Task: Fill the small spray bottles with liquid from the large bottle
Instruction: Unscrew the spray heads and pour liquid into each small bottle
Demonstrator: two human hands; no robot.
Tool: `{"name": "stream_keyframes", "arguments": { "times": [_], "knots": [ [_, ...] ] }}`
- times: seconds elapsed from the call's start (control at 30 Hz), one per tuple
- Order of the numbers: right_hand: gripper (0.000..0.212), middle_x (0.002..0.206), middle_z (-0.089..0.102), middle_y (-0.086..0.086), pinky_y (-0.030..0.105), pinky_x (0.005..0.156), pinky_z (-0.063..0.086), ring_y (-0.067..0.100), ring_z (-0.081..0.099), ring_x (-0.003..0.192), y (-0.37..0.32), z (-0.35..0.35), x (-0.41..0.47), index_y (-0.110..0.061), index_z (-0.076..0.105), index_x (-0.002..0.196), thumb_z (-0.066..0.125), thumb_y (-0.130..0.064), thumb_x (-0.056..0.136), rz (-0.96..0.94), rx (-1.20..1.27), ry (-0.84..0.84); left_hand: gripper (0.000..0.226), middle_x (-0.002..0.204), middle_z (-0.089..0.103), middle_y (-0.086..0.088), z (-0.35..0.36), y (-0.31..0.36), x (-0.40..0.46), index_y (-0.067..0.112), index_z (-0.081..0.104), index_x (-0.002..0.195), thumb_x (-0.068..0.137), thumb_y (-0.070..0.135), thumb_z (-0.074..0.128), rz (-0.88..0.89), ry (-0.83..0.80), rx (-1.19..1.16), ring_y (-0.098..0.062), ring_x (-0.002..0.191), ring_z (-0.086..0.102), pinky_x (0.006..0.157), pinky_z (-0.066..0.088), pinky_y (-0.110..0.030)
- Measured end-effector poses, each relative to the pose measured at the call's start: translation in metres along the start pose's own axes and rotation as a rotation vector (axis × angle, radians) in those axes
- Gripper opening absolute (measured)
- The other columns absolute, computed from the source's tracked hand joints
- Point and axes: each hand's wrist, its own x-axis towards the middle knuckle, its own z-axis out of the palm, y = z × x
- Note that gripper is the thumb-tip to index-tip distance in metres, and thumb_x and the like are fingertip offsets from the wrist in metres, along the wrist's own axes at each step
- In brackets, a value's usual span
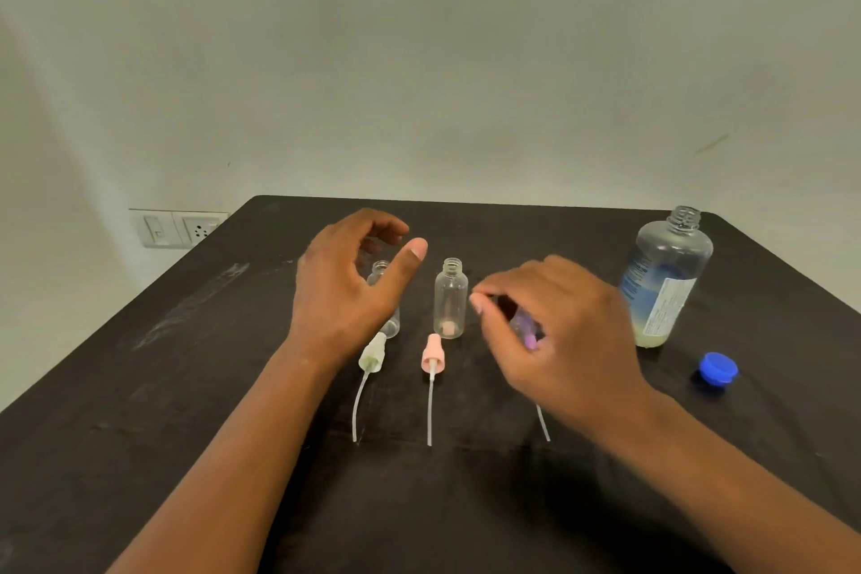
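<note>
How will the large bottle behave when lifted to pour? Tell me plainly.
The large bottle is probably light for its size: only a thin pale layer of liquid shows at its base. Tall and nearly empty, it may tip easily if nudged. Its mouth is open, the blue cap lying beside it, so it could spill.

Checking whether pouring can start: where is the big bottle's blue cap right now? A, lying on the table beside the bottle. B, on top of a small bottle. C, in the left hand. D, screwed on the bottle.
A: the blue cap lies on the table right of the big bottle, whose threaded neck is open.
</note>
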Motion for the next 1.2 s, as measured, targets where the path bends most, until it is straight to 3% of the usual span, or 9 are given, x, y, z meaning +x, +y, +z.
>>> {"name": "stream_keyframes", "arguments": {
  "times": [0.13, 0.27, 0.4, 0.5, 0.57, 0.67, 0.83, 1.03, 1.2],
  "knots": [
    [0.009, 0.083, 0.074, -0.002, 0.03, 0.066, 0.048, 0.017, 0.061, 0.072, 0.028, -0.022, 0.004, -0.012, 0.078, 0.096, 0.071, -0.018, 0.096, -0.009, -0.095, 0.175, 0.022, 0.101, 0.071, 0.017, 0.007, 0.019, -0.005, 0.028, 0.071, 0.105, 0.093, 0.046, 0.068, 0.152, 0.089, 0.023, -0.01, 0.096, 0.065, 0.083, 0.054, -0.036],
    [0.008, 0.083, 0.074, 0.0, 0.03, 0.076, 0.048, 0.026, 0.066, 0.077, 0.058, -0.037, 0.001, -0.01, 0.078, 0.099, 0.075, -0.014, 0.094, 0.048, -0.2, 0.287, 0.015, 0.099, 0.068, 0.02, 0.016, 0.039, -0.009, 0.028, 0.072, 0.104, 0.092, 0.037, 0.072, 0.269, 0.036, 0.084, -0.008, 0.09, 0.061, 0.076, 0.047, -0.027],
    [0.02, 0.094, 0.072, 0.003, 0.028, 0.085, 0.038, 0.029, 0.062, 0.088, 0.079, -0.051, -0.003, -0.009, 0.074, 0.111, 0.074, -0.017, 0.093, 0.193, -0.201, 0.348, 0.018, 0.105, 0.067, 0.015, 0.028, 0.067, -0.01, 0.024, 0.073, 0.107, 0.093, 0.036, 0.073, 0.435, -0.05, 0.216, 0.001, 0.081, 0.05, 0.077, 0.042, -0.017],
    [0.033, 0.108, 0.068, 0.001, 0.036, 0.087, 0.041, 0.024, 0.055, 0.102, 0.093, -0.063, -0.002, -0.015, 0.067, 0.125, 0.072, -0.028, 0.095, 0.37, -0.148, 0.414, 0.026, 0.112, 0.067, 0.013, 0.043, 0.089, -0.009, 0.024, 0.072, 0.114, 0.092, 0.038, 0.074, 0.372, -0.115, 0.287, -0.002, 0.067, 0.047, 0.074, 0.042, -0.021],
    [0.043, 0.117, 0.065, 0.0, 0.035, 0.091, 0.041, 0.019, 0.051, 0.109, 0.1, -0.067, -0.002, -0.018, 0.062, 0.132, 0.072, -0.035, 0.094, 0.481, -0.122, 0.422, 0.036, 0.118, 0.067, 0.011, 0.055, 0.096, -0.007, 0.024, 0.07, 0.121, 0.092, 0.044, 0.071, 0.274, -0.168, 0.328, -0.005, 0.078, 0.058, 0.079, 0.044, -0.026],
    [0.06, 0.124, 0.061, -0.001, 0.032, 0.094, 0.04, 0.024, 0.054, 0.115, 0.109, -0.068, -0.003, -0.023, 0.056, 0.137, 0.069, -0.054, 0.088, 0.598, -0.108, 0.336, 0.046, 0.115, 0.068, 0.004, 0.074, 0.096, -0.003, 0.019, 0.067, 0.119, 0.09, 0.054, 0.068, 0.128, -0.239, 0.427, -0.021, 0.104, 0.066, 0.086, 0.046, -0.034],
    [0.081, 0.13, 0.063, -0.007, 0.047, 0.099, 0.053, 0.021, 0.06, 0.124, 0.113, -0.066, -0.004, -0.033, 0.051, 0.141, 0.066, -0.079, 0.076, 0.741, -0.106, 0.132, 0.04, 0.081, 0.061, 0.005, 0.093, 0.092, -0.007, 0.021, 0.055, 0.084, 0.089, 0.059, 0.067, 0.014, -0.303, 0.533, -0.02, 0.075, 0.055, 0.071, 0.036, -0.032],
    [0.081, 0.135, 0.068, 0.001, 0.05, 0.1, 0.055, 0.033, 0.065, 0.124, 0.11, -0.066, -0.002, -0.032, 0.047, 0.144, 0.073, -0.073, 0.08, 0.908, -0.178, -0.131, 0.035, 0.078, 0.061, 0.004, 0.098, 0.082, -0.012, 0.022, 0.055, 0.082, 0.091, 0.054, 0.066, -0.04, -0.3, 0.516, -0.02, 0.075, 0.054, 0.072, 0.037, -0.032],
    [0.076, 0.129, 0.069, 0.007, 0.048, 0.095, 0.055, 0.039, 0.065, 0.12, 0.108, -0.063, -0.004, -0.024, 0.05, 0.135, 0.076, -0.069, 0.079, 0.97, -0.238, -0.186, 0.032, 0.079, 0.066, 0.004, 0.103, 0.076, -0.014, 0.02, 0.065, 0.088, 0.092, 0.052, 0.068, -0.046, -0.311, 0.496, -0.017, 0.077, 0.058, 0.07, 0.041, -0.03]
  ]
}}
